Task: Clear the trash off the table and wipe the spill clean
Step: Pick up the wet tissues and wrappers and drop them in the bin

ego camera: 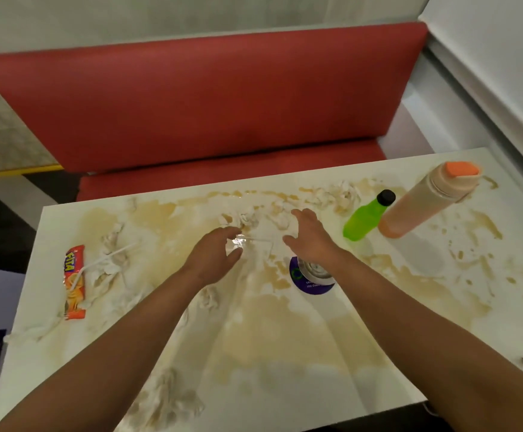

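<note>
A white table (487, 344) is smeared with a wide brown spill (285, 332). Crumpled wet tissues lie at the far middle (338, 194), at the left (113, 263) and at the near edge (172, 397). An orange Fita cracker wrapper (74, 282) lies at the left beside a white plastic utensil (107, 260). My left hand (213, 257) curls its fingers and thumb round a clear plastic wrapper (239, 241) with a white stick (261, 240) poking out to the right. My right hand (310, 238) hovers with fingers spread, just right of it, near a tissue clump (282, 218).
A green bottle (366, 218) with a black cap and a peach flask (425, 201) with an orange lid stand at the far right. A purple disc (311, 275) with a metal centre sits mid-table under my right wrist. A red bench (207, 104) backs the table's far side.
</note>
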